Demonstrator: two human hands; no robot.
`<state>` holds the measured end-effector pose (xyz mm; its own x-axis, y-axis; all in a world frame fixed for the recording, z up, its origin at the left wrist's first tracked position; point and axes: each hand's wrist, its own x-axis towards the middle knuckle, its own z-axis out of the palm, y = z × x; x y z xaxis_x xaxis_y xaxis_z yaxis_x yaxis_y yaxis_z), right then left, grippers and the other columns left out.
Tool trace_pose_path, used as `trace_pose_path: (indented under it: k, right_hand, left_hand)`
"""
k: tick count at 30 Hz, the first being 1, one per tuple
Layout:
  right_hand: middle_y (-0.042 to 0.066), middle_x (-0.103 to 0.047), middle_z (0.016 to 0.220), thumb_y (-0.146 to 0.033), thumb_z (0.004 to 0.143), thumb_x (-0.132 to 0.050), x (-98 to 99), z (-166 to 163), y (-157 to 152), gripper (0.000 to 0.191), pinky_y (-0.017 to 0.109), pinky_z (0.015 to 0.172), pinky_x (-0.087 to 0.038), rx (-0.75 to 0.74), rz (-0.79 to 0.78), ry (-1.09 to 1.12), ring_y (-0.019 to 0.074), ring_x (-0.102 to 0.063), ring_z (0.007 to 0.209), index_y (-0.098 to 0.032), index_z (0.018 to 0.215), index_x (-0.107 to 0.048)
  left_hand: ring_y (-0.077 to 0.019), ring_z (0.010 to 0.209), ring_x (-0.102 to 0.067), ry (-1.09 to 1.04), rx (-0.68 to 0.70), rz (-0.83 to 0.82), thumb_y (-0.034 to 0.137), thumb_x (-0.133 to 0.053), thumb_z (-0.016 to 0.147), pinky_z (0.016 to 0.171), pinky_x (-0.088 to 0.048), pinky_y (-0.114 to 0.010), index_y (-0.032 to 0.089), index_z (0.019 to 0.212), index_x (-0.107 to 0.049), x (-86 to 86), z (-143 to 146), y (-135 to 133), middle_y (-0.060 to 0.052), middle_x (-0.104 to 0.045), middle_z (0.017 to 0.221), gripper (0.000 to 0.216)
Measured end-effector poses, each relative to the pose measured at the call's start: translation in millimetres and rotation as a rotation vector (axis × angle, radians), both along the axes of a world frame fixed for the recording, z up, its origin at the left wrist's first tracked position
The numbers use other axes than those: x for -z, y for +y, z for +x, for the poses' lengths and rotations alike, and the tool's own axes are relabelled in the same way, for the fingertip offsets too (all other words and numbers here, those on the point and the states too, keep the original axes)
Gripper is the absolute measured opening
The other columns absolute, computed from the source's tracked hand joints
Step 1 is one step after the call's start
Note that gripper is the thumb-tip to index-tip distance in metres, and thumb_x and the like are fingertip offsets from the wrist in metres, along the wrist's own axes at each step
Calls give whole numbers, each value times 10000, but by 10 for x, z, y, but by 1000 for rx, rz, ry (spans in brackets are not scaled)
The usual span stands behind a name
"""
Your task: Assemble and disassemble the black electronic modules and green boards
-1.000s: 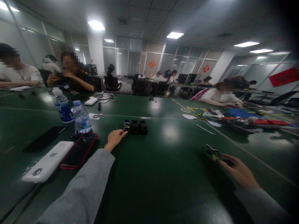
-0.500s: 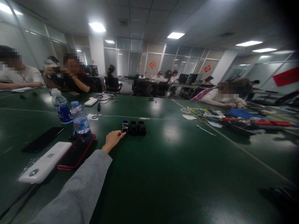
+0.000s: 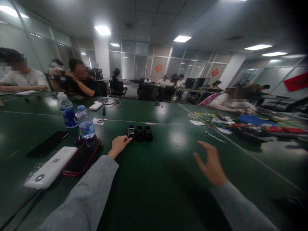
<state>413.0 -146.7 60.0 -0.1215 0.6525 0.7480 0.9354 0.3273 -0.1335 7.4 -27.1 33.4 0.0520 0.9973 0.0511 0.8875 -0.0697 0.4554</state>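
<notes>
My left hand [image 3: 119, 145] reaches forward over the table, thumb and fingers pinched at the near edge of a small circuit board with a little screen [image 3: 131, 131]. Just right of that board, two small black box-shaped devices [image 3: 139, 133] stand side by side. Over the right half of the table is my right hand [image 3: 211, 164], with thumb and fingers apart and nothing in them. It is well away from the board and the black devices.
On the left of the green table [image 3: 154, 179] are a red-edged phone [image 3: 83, 157], a white power bank [image 3: 51, 168], a black phone [image 3: 48, 143] and two bottles [image 3: 86, 123]. A wrench [image 3: 214, 137] and a cable heap [image 3: 216, 120] lie right. Several people sit beyond.
My right hand has come into view from the lower right, fingers spread. My left hand remains at the circuit board. The whole view has shifted slightly.
</notes>
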Motion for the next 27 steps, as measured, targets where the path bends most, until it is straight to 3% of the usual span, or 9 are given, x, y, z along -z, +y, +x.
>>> trace_pose_path:
  k: [5, 8, 12, 14, 18, 21, 24, 27]
  right_hand:
    - [110, -194, 1525, -404, 964, -515, 193, -1249, 750, 539, 553, 1093, -297, -225, -210, -261, 331, -238, 1384, -272, 1457, -341]
    - [124, -256, 1502, -377, 974, -491, 305, -1555, 1130, 471, 541, 1084, -314, -237, -212, -163, 308, -294, 1360, -229, 1411, -396]
    - [131, -534, 1206, -402, 968, -479, 405, -1460, 1312, 284, 474, 941, -459, -218, -202, 40, 292, -523, 1121, -180, 1120, -570]
    - [139, -538, 1122, -443, 937, -522, 431, -1417, 1334, 333, 451, 867, -498, -167, -174, 126, 295, -555, 1025, -160, 1108, -556]
    - [177, -426, 1256, -441, 867, -610, 475, -1476, 1401, 570, 449, 871, -509, -57, -173, 206, 326, -513, 1106, -134, 1319, -446]
    - [157, -444, 1240, -295, 857, -575, 491, -1417, 1420, 476, 403, 862, -517, 16, -281, 260, 286, -560, 1046, -155, 1302, -483]
    - [105, -524, 1166, -237, 836, -559, 473, -1064, 1298, 444, 371, 845, -522, -48, -393, 204, 243, -601, 963, -212, 1278, -518]
    - [86, -580, 1138, -328, 854, -561, 437, -405, 996, 420, 389, 825, -535, -182, -439, 111, 251, -621, 952, -244, 1264, -535]
  left_hand:
    - [-173, 773, -635, 1, 8, 28, 618, -403, 907, 631, -395, -252, 234, 884, -688, 26, 0, 11, -35, -711, 890, 479]
    - [-175, 778, -638, 11, -2, 44, 630, -397, 903, 640, -395, -251, 238, 875, -689, 36, 3, 19, -40, -712, 889, 490]
    - [-188, 793, -644, 27, -10, 33, 642, -385, 900, 654, -402, -260, 244, 880, -691, 28, 5, 28, -44, -713, 892, 503]
    - [-191, 792, -645, 29, -12, 28, 642, -394, 896, 646, -401, -261, 242, 881, -690, 22, 5, 30, -45, -712, 889, 498]
    - [-184, 771, -642, 23, 4, 39, 633, -388, 904, 628, -396, -259, 243, 882, -687, 10, 1, 15, -34, -708, 871, 492]
    - [-175, 775, -639, 16, 14, 36, 624, -379, 913, 629, -396, -254, 245, 881, -686, -7, -5, -5, -25, -706, 870, 489]
    - [-167, 772, -639, 1, 18, 12, 609, -387, 918, 631, -401, -249, 240, 875, -682, -28, -6, -19, -19, -706, 877, 474]
    - [-173, 785, -641, -12, 18, 1, 601, -393, 919, 645, -411, -253, 239, 881, -687, -46, -6, -30, -23, -708, 889, 468]
